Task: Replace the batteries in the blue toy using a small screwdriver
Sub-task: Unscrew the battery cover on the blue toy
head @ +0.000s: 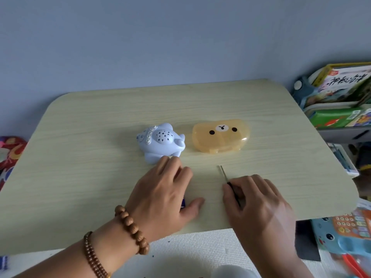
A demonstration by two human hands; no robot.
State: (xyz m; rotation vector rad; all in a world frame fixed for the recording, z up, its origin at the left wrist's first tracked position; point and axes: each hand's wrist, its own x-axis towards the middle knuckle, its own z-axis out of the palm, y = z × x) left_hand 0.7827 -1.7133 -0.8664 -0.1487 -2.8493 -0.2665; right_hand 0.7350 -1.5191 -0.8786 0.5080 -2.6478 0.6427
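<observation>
Opening step, I judge: blue toy sits upright (compartment unseen) on the surface; nearer than it, right hand grips the small screwdriver, left hand lies flat, unclenched; flipping the toy comes next

Pale wood-grain bench with rounded corners, against a grey-blue wall. Translucent orange bear-face case lies closed near bench centre. Right of the bench: stacked picture books on a shelf. Off the bench's near-right corner: colourful button toy. White textured mat below the near edge. Red patterned fabric at the bench's left.
</observation>
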